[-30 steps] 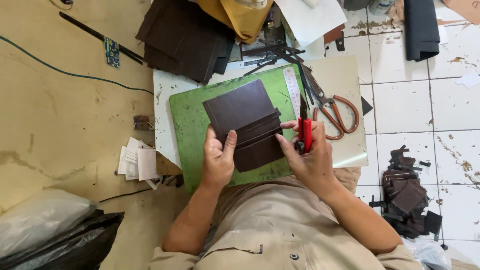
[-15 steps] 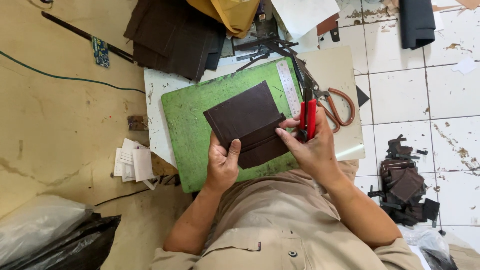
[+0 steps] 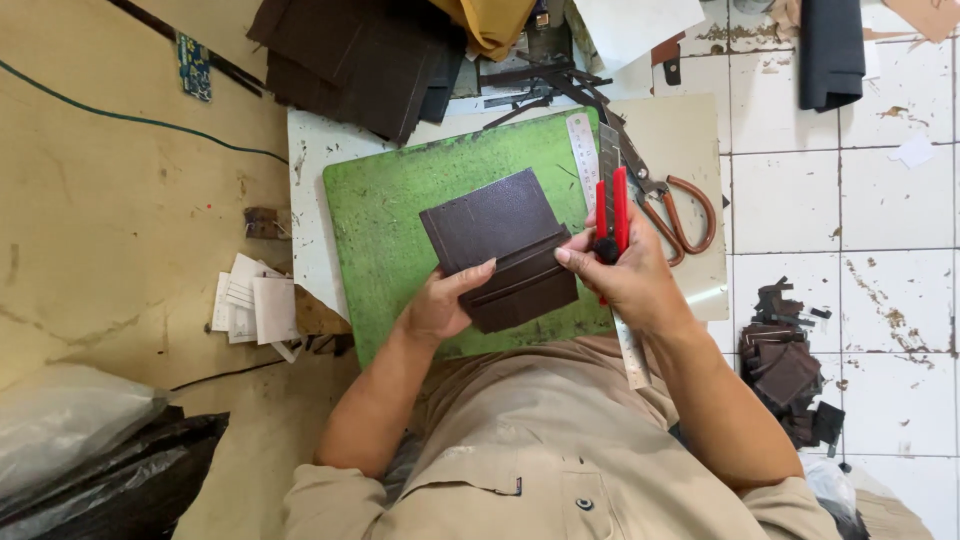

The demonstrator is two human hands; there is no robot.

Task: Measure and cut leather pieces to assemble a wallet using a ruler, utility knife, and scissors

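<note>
A dark brown leather wallet piece [image 3: 505, 255] sits above the lower right part of a green cutting mat [image 3: 385, 215], gripped at its lower left edge by the left hand [image 3: 440, 305]. The right hand [image 3: 630, 280], fingers closed around a red utility knife [image 3: 612, 215], touches the piece's right edge. Orange-handled scissors [image 3: 680, 210] and a steel ruler [image 3: 583, 150] lie near the mat's right edge.
</note>
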